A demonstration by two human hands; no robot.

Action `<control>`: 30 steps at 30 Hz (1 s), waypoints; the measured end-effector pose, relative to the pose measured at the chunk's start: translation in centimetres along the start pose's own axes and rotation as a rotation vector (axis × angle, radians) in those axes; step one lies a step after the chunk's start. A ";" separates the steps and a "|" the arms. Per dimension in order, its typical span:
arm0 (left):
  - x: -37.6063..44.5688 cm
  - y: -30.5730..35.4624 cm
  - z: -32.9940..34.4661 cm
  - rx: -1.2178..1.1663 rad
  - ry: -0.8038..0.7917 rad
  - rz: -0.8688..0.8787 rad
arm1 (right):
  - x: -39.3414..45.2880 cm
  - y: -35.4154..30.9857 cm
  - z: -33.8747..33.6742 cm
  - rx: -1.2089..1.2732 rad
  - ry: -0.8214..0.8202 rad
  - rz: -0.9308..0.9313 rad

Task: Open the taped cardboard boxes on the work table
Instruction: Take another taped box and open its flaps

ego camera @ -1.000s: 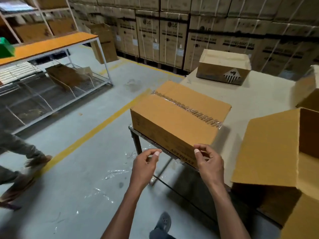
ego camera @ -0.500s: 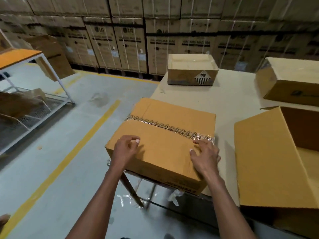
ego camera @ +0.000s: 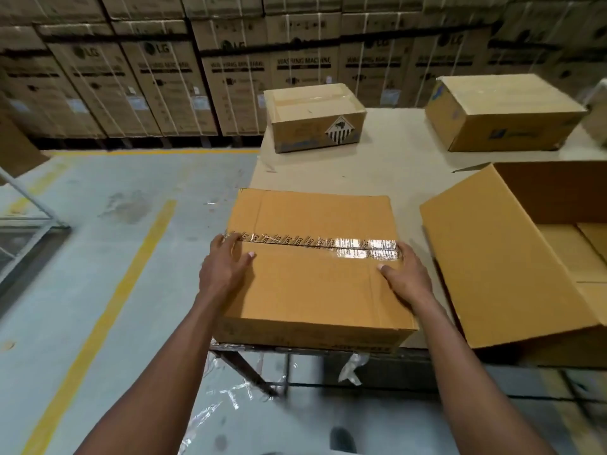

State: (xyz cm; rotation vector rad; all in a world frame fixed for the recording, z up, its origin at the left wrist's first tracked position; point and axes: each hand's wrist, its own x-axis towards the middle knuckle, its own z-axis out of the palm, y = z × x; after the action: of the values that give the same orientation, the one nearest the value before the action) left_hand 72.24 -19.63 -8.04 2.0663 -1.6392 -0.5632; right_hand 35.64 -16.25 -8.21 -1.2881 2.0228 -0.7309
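Observation:
A brown cardboard box [ego camera: 315,284] lies at the near left corner of the work table [ego camera: 394,172], its top seam sealed by a strip of printed clear tape [ego camera: 315,243]. My left hand [ego camera: 225,267] rests on the box's left edge, fingertips at the tape's left end. At the tape's right end my right hand [ego camera: 405,274] lies on the right edge, thumb flat on the lid. Both hands hold nothing. Two more closed boxes stand at the back: one with a hazard label [ego camera: 313,118] and one at the far right [ego camera: 502,111].
An opened box [ego camera: 492,254] with raised flaps stands right beside the taped one. Loose scraps of clear tape [ego camera: 226,399] lie on the grey floor under the table edge. Stacked appliance cartons [ego camera: 164,77] line the back wall. A yellow line [ego camera: 108,310] crosses the floor.
Both hands moved up from the box's front edge onto its top, then out to the two ends of the tape. The view swung right and squared up on the box.

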 end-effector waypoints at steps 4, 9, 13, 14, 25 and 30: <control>0.9 -0.5 -0.7 -0.063 -0.029 0.003 | 0.3 0.2 -0.6 0.092 -0.015 0.050; 1.5 -0.7 -1.5 -0.218 -0.133 -0.170 | 0.9 0.0 -0.9 0.133 -0.086 0.116; 0.6 -0.1 -1.6 -0.228 -0.112 -0.127 | 0.7 -0.4 -0.8 0.279 -0.101 0.156; 0.2 -0.2 -1.4 -0.236 -0.085 -0.125 | 0.5 -0.5 -0.8 0.303 -0.087 0.149; 0.0 0.6 -3.2 -0.481 0.228 0.062 | 0.2 -2.2 -2.4 0.511 0.222 -0.031; -0.1 0.3 -2.7 -0.409 0.159 0.060 | -0.2 -2.5 -1.8 0.419 0.302 0.030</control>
State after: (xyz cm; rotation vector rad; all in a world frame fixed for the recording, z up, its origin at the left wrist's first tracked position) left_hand 73.51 -19.39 -5.66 1.7119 -1.3582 -0.6358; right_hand 35.76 -16.75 -5.18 -0.9453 1.9649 -1.3185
